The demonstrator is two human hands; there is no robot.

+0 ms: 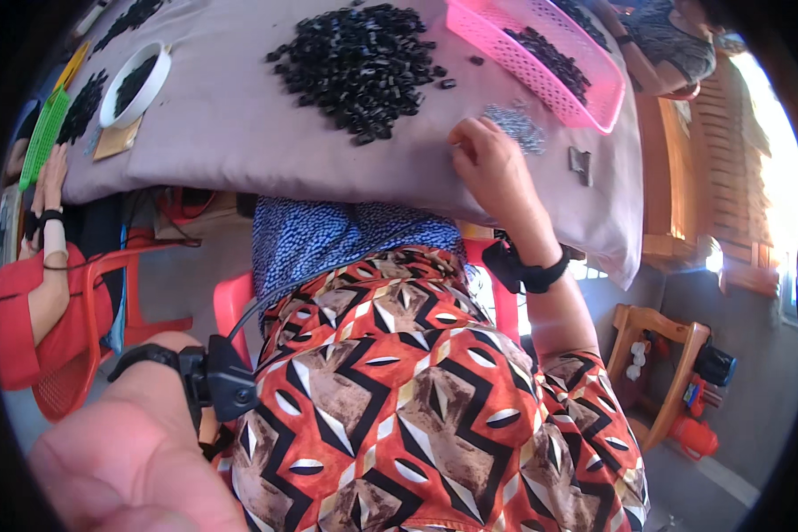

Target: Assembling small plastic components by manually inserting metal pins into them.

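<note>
My right hand (495, 168) rests over the cloth-covered table (239, 133) with its fingers curled in. Whatever its fingertips hold, if anything, is hidden. Right beside it lies a heap of small silvery metal pieces (519, 130), pin-like or screw-like. A large pile of small black plastic parts (355, 66) spreads to the left of that hand, a few pieces lying loose at its edge. My left hand (133, 461) is raised close to the camera, palm showing, away from the table. Its fingers run out of the picture at the lower edge.
A pink perforated basket (603, 102) holding black parts stands at the far right, a small dark piece (580, 166) in front of it. At left are a white bowl (158, 84), a green basket (44, 137) and a person's hand (53, 177). Another person (656, 53) sits far right.
</note>
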